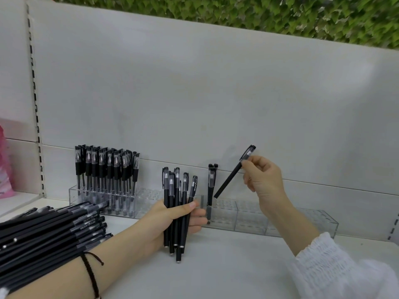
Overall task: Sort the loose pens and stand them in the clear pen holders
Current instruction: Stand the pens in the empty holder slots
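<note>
My left hand (172, 221) grips an upright bunch of several black pens (178, 199), their tips near the shelf. My right hand (262, 178) pinches a single black pen (231, 178) near its cap, tilted, its lower end just above the right clear pen holder (280, 221). Three black pens (211, 186) stand at that holder's left end. The left clear pen holder (138, 201) carries several clear-barrelled pens (106, 167) in its left half. A pile of loose black pens (49, 229) lies at the lower left, partly behind my left forearm.
The white shelf surface (237, 266) runs in front of the holders, with the white back panel (194, 93) right behind them. A slotted upright (35, 104) stands at the left, and a pink packet (4, 165) sits on the neighbouring shelf. Green foliage (259, 14) shows above.
</note>
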Motion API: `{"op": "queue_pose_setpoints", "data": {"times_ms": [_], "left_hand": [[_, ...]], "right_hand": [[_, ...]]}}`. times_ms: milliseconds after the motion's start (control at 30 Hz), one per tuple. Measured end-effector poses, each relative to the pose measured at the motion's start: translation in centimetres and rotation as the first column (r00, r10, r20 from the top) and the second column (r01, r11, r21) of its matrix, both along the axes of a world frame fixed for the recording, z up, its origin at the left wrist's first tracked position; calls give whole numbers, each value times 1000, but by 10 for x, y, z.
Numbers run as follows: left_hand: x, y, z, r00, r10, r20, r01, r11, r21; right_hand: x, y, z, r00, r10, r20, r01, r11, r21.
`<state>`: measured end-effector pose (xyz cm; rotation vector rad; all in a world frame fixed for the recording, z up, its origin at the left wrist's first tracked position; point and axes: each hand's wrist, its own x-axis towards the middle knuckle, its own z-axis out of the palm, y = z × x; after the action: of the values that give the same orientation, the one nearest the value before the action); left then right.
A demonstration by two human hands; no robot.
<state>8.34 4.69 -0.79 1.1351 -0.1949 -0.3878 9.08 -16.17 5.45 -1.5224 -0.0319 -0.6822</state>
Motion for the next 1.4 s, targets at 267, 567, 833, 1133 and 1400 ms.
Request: {"op": "queue_pose_setpoints", "data": {"times_ms": [267,567,833,1133,1400], "left_hand": [[-2,0,1,1000,-2,-3,2,1000,27],[-4,-1,3,1000,12,14,-12,999,38],[-6,0,3,999,-28,23,26,998,61],[-12,-3,4,994,-66,84,54,989,140],[-11,-3,2,988,-97,122,82,989,124]], "right_hand": [[7,1,-11,999,-20,31,24,992,-127],[10,-1,-14,995,-67,73,89,929,-359],[19,9,-24,995,-101,-12,83,880,-468],[12,13,-28,976,-216,-13,176,829,-531],[-10,30,-21,959,176,-222,-262,847,-463]]}}
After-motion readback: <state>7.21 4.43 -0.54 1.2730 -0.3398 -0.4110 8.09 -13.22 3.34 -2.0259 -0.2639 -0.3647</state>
